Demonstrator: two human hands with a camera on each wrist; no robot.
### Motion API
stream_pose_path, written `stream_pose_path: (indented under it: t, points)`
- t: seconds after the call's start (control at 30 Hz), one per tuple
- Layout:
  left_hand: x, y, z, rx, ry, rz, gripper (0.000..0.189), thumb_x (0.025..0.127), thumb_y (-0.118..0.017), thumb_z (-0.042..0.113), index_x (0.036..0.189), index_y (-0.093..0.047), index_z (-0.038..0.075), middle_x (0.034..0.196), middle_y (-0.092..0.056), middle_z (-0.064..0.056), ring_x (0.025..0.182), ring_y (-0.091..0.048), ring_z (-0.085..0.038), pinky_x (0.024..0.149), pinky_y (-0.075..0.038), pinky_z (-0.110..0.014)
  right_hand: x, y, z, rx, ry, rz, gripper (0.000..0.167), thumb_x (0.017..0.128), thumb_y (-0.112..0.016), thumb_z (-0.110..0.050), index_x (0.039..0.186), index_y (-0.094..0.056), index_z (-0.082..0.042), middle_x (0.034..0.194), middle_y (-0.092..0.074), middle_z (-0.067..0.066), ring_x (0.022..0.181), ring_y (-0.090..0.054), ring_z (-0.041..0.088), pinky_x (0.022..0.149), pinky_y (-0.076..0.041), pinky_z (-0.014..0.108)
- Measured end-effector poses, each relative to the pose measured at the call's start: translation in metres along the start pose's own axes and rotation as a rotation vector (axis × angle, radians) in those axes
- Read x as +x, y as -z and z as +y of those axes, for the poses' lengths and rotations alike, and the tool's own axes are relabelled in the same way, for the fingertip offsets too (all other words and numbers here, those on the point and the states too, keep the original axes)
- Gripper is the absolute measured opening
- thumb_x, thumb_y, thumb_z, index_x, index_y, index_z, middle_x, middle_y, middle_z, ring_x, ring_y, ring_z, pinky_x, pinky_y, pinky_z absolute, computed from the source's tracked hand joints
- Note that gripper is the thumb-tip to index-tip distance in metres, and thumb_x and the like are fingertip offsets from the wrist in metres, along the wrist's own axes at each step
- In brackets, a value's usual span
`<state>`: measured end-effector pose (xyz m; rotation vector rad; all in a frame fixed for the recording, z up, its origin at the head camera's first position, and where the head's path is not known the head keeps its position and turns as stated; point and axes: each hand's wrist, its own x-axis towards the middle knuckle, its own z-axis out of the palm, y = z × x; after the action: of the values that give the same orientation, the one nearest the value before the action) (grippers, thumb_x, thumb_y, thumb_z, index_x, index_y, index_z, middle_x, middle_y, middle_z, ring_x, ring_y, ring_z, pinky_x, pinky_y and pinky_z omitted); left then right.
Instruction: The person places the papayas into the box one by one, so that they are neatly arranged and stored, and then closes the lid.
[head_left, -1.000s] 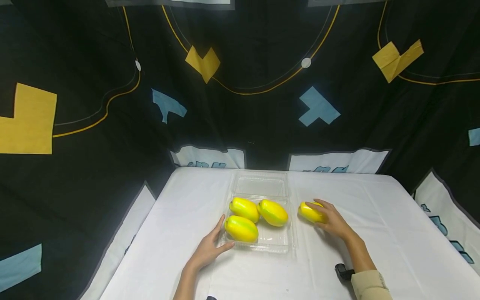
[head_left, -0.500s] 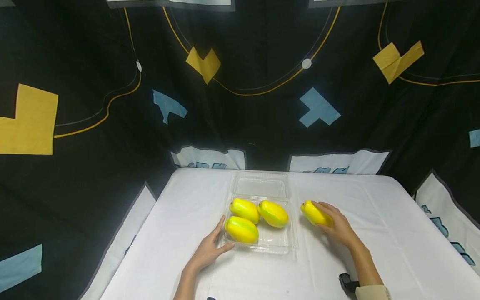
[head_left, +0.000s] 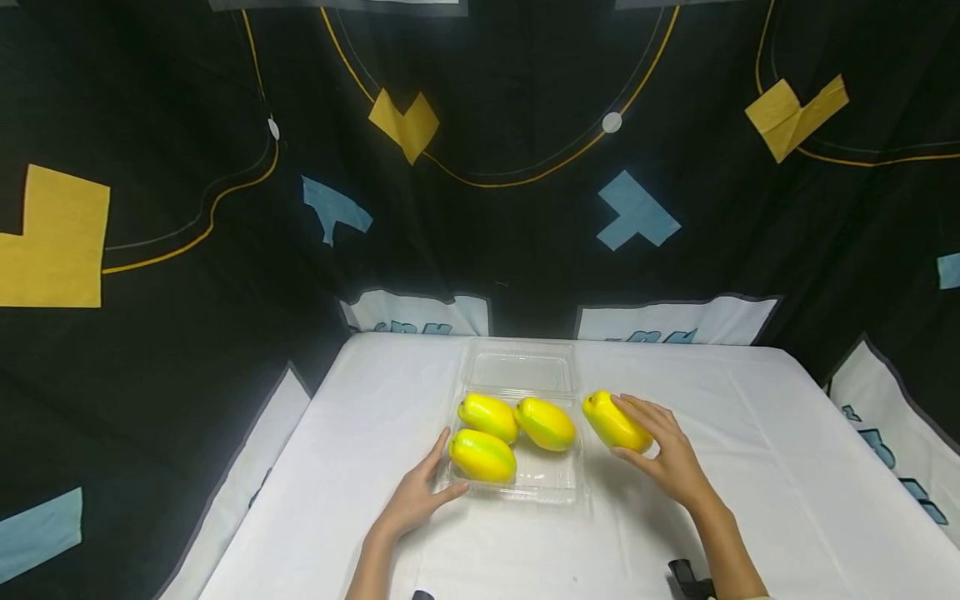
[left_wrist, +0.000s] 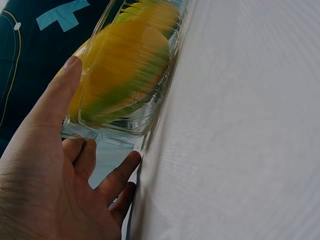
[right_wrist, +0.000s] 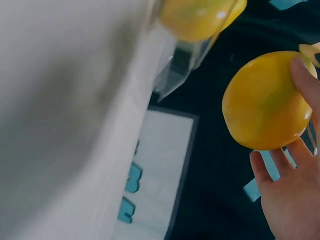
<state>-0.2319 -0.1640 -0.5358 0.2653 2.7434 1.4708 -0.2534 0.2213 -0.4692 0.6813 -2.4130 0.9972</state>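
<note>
1. Head view, setting: black curtain (head_left: pixel 502 242) with yellow and blue cloth patches behind; white-covered desk (head_left: pixel 750 417) in front.
2. Head view, container: clear plastic clamshell (head_left: pixel 517 492) on the desk, its lid (head_left: pixel 521 367) laid back on the far side. Contents: three yellow-green mangoes, namely rear-left mango (head_left: pixel 489 417), right-hand mango (head_left: pixel 546 424) and front-left mango (head_left: pixel 482 456). Bare floor shows at the near right.
3. Head view, hands: right hand (head_left: pixel 670 457) grasps a fourth mango (head_left: pixel 617 422), just right of the clamshell and outside it. Left hand (head_left: pixel 418 497) lies unclenched at the near left corner, thumb and fingers spread.
4. Step in hand (judged): bringing the fourth mango across to the clamshell. Next move would seem to call for passing over the right wall, lowering into the near-right space, then letting go without nudging the right-hand mango.
5. Left wrist view: left hand against the clamshell corner, gripping no fruit; probably steadying it. Two mangoes show through the ribbed wall.
6. Right wrist view: fourth mango between thumb and fingers, apart from the desk, hence judged lifted.
</note>
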Motion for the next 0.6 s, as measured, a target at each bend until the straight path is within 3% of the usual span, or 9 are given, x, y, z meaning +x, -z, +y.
stream_pose_path:
  t: [0.23, 0.6]
  points:
    - [0.000, -0.001, 0.000, -0.005, 0.006, 0.002, 0.091, 0.076, -0.069, 0.052, 0.148, -0.018, 0.031, 0.150, -0.023, -0.005, 0.133, -0.029, -0.033, 0.104, -0.022, -0.060, 0.009, -0.010, -0.024, 0.037, 0.023, 0.009, 0.069, 0.073, -0.080, -0.024, 0.135, -0.049, -0.026, 0.138, -0.045, -0.001, 0.118, -0.035, 0.019, 0.089, -0.039, 0.054]
    - [0.001, -0.001, -0.001, 0.004, -0.011, -0.001, 0.091, 0.076, -0.068, 0.054, 0.148, -0.017, 0.030, 0.150, -0.022, -0.004, 0.133, -0.029, -0.032, 0.104, -0.022, -0.060, 0.014, -0.045, -0.040, 0.101, 0.092, -0.131, 0.066, 0.078, -0.075, -0.026, 0.137, -0.046, -0.026, 0.141, -0.042, 0.002, 0.122, -0.035, 0.020, 0.093, -0.038, 0.058]
